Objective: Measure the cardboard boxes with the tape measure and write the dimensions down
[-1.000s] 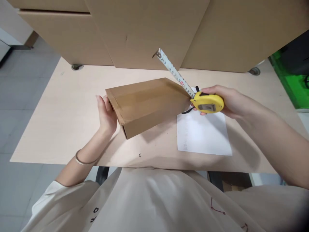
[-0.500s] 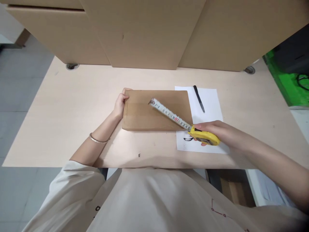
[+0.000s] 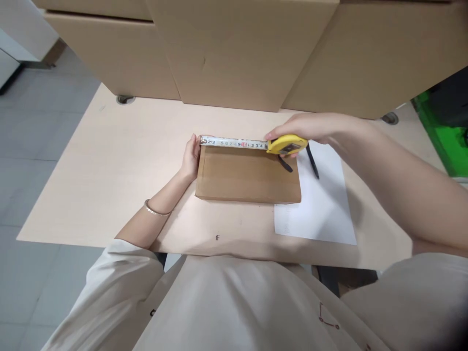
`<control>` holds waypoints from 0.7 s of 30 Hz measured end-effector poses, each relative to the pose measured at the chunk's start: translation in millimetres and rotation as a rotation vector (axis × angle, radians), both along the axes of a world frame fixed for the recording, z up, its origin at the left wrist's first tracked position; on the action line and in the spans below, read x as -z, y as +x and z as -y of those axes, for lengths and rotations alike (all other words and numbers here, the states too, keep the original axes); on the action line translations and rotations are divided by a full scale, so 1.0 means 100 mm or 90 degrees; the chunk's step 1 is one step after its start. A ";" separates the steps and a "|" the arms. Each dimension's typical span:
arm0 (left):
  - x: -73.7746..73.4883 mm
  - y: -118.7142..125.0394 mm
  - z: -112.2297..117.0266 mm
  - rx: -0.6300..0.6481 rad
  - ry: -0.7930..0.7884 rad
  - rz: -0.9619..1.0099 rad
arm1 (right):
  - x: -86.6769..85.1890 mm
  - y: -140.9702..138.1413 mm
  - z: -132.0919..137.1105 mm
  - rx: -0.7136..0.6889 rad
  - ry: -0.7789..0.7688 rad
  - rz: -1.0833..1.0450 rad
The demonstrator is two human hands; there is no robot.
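Left hand [image 3: 191, 158]: being rested against the carton [image 3: 248, 178], how tightly cannot be told | carton: being spanned between both hands, long axis running left to right, left hand nearer | blade [image 3: 226, 142]: being aligned along the far edge | right hand [image 3: 309, 126]: tape measure [image 3: 288, 144] being gripped over the carton's far right corner.

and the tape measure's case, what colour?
The tape measure's case is yellow, clearest in the head view.

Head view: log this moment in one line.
left hand: at box's left end | right hand: gripping tape measure | blade: out along box's far edge | pen: on paper
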State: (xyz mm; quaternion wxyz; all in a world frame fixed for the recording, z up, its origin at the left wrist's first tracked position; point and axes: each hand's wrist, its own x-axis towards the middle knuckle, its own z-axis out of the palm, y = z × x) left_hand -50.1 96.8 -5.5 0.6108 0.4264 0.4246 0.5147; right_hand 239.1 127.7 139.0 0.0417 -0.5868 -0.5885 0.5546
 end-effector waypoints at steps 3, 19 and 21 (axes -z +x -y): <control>0.00 0.01 0.01 -0.010 0.011 -0.010 | 0.08 -0.14 -0.16 -0.016 -0.015 0.078; 0.12 -0.13 -0.08 -0.011 0.074 -0.136 | 0.05 0.08 -0.14 -0.039 -0.028 0.119; 0.12 -0.14 -0.09 0.000 0.084 -0.157 | 0.03 0.24 -0.10 -0.037 -0.033 0.148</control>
